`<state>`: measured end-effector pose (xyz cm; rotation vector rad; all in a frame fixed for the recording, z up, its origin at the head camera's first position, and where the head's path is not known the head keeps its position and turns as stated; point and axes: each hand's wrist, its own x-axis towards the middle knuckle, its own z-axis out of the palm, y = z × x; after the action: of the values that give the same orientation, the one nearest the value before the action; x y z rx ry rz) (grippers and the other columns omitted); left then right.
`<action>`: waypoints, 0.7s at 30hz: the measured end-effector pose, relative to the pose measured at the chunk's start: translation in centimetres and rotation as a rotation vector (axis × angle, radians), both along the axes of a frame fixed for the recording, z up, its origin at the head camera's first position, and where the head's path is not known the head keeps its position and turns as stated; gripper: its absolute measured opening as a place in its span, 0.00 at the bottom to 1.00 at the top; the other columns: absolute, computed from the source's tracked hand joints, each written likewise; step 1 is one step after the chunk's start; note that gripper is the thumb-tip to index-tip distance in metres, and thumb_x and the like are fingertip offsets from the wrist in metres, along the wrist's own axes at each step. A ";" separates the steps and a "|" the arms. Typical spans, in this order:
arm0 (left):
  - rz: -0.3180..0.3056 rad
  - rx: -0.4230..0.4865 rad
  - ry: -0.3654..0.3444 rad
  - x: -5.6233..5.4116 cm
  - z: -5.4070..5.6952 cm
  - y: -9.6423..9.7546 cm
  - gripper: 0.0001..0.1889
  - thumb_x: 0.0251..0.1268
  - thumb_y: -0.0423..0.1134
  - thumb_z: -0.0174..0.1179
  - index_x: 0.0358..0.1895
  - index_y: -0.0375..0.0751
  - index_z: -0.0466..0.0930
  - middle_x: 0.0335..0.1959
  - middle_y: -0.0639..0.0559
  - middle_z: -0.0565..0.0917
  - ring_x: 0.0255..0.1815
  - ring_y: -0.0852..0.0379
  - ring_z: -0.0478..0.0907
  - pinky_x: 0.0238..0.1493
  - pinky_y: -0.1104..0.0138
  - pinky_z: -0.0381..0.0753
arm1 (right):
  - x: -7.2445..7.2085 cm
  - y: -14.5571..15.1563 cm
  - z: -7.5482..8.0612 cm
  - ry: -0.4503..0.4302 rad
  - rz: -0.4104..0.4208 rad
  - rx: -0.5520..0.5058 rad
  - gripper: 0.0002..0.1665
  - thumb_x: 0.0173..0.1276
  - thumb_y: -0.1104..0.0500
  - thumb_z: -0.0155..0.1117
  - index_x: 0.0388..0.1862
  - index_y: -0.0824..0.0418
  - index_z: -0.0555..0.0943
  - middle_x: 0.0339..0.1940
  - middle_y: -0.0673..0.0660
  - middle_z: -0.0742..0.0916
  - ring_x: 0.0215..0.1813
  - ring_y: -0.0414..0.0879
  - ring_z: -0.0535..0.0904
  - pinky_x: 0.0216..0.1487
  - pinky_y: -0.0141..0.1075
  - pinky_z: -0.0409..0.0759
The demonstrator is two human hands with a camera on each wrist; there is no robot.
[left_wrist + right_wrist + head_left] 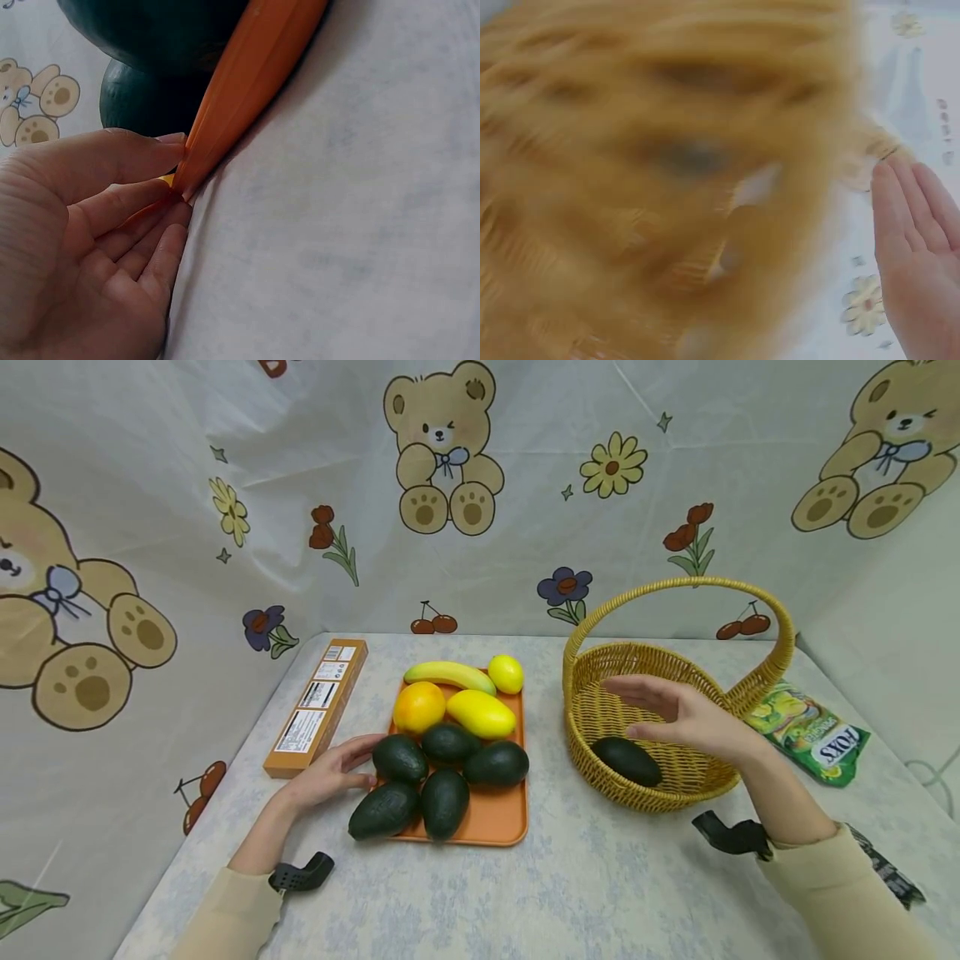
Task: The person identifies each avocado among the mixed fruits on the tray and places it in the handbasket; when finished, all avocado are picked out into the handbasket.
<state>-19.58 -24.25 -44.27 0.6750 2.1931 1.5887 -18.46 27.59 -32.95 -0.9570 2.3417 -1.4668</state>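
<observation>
My left hand [333, 777] is at the left edge of an orange tray [487, 837], pinching its rim between thumb [161, 154] and fingers. On the tray lie several dark green avocados [446, 802], a yellow mango [482, 714], an orange [418, 707], a banana [450, 675] and a lemon [506, 674]. One avocado overhangs the front left corner. My right hand [686, 714] hovers over a woven basket [645, 802], fingers extended and holding nothing. Below it, a single avocado [626, 760] lies inside the basket. Blur covers the basket in the right wrist view.
An arched handle [690, 583] rises over the basket. Right of the basket lies a green packet [813, 735], partly behind the handle. A long brown box [318, 710] lies left of the tray. A printed bear curtain [510, 577] hangs behind the table.
</observation>
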 end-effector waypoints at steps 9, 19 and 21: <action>0.006 -0.007 -0.008 0.0 0.1 -0.1 0.34 0.59 0.28 0.61 0.69 0.32 0.59 0.70 0.38 0.59 0.70 0.39 0.55 0.66 0.49 0.56 | 0.8 -4.4 2.2 0.115 0.084 -0.148 0.36 0.60 0.76 0.61 0.68 0.68 0.64 0.67 0.65 0.69 0.68 0.51 0.64 0.64 0.33 0.66; 0.003 0.004 0.015 0.0 -0.4 -0.1 0.33 0.60 0.27 0.60 0.69 0.29 0.58 0.70 0.35 0.58 0.70 0.36 0.53 0.67 0.46 0.53 | 0.3 -10.0 -0.5 0.048 0.190 -0.162 0.40 0.58 0.71 0.67 0.68 0.66 0.63 0.69 0.61 0.68 0.70 0.50 0.61 0.69 0.41 0.59; 0.005 0.008 0.016 0.0 -0.4 0.0 0.33 0.60 0.27 0.60 0.69 0.29 0.59 0.70 0.35 0.58 0.70 0.37 0.53 0.67 0.46 0.52 | 0.1 -10.9 -1.3 0.008 0.200 -0.163 0.40 0.58 0.70 0.68 0.69 0.65 0.64 0.69 0.60 0.68 0.70 0.49 0.61 0.69 0.42 0.59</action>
<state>-19.54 -24.29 -44.70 0.6871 2.2026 1.6005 -18.38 16.66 -34.24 -1.2009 2.0852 -1.5912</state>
